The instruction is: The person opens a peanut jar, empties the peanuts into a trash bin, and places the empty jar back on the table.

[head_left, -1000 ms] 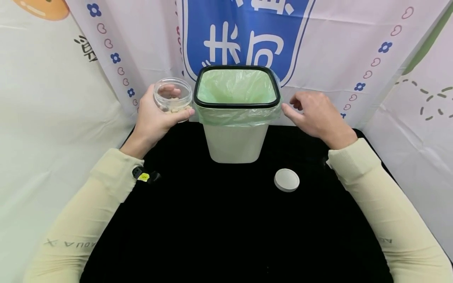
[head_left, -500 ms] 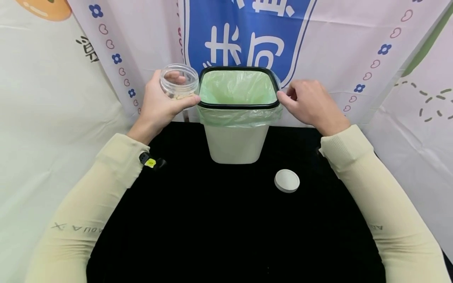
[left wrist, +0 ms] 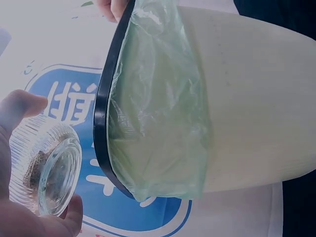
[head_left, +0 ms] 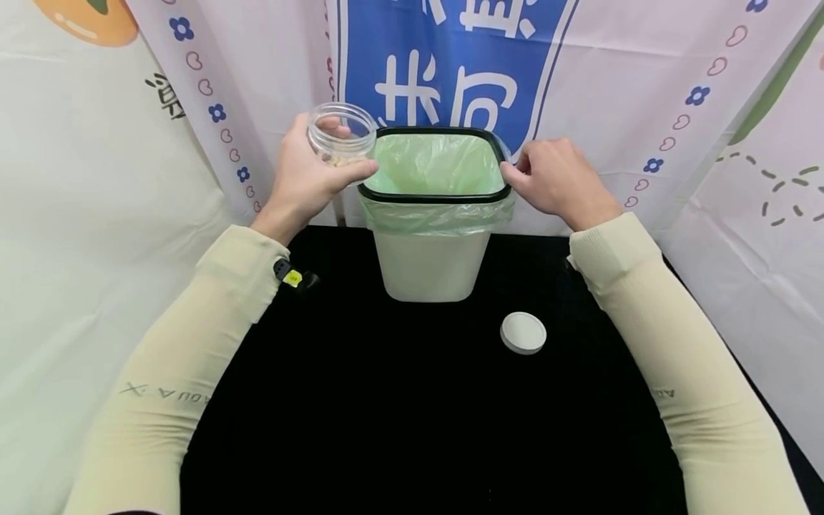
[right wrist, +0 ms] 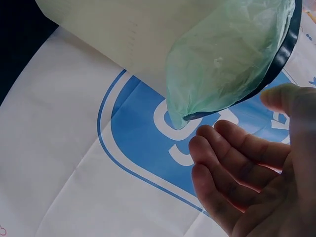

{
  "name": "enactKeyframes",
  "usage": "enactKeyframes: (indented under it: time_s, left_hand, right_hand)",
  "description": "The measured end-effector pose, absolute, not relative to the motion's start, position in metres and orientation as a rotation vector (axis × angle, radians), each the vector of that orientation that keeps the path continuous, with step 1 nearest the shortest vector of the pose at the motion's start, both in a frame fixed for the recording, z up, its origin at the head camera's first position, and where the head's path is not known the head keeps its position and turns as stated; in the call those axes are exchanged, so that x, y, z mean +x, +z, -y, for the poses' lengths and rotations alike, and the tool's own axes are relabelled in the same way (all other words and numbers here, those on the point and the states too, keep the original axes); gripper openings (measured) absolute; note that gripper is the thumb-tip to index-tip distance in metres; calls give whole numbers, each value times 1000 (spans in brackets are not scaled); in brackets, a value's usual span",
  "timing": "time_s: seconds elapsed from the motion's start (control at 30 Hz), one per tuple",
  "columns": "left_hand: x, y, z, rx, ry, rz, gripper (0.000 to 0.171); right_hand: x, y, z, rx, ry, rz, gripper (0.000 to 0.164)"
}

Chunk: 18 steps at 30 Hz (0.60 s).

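Jar (head_left: 347,148) in left hand (head_left: 307,166), X (head_left: 134,390) on sleeve (head_left: 174,350)

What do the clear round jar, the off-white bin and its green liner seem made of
Clear ribbed round jar: glossy, see-through, with highlights; glass or clear plastic, I can't tell which. Off-white tapered bin: probably smooth plastic, even and matt. Thin green liner: likely plastic film, shiny, crinkled, translucent.

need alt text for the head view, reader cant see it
A person's left hand holds an open clear jar, small pieces inside, beside a bin lined with a green bag. The right hand is at the bin's right rim. A white lid lies on the black table.
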State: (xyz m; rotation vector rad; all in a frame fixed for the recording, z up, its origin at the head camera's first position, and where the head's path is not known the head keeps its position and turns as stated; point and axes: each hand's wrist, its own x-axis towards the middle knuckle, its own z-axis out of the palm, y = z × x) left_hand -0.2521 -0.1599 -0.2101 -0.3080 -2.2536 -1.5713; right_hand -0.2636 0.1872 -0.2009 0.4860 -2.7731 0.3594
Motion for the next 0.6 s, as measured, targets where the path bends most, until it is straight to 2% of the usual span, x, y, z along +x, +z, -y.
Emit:
enactKeyframes:
  time_s: [0.27,0.6]
  left_hand:
    - [-258,-200,151,-307,-1574,2264,84]
    - [-265,-193,139,-343,-1602,2252,85]
  right_hand:
    - [-272,-197,-183,461,396,2810,42]
    - [-283,-198,-177,383,425,2930,56]
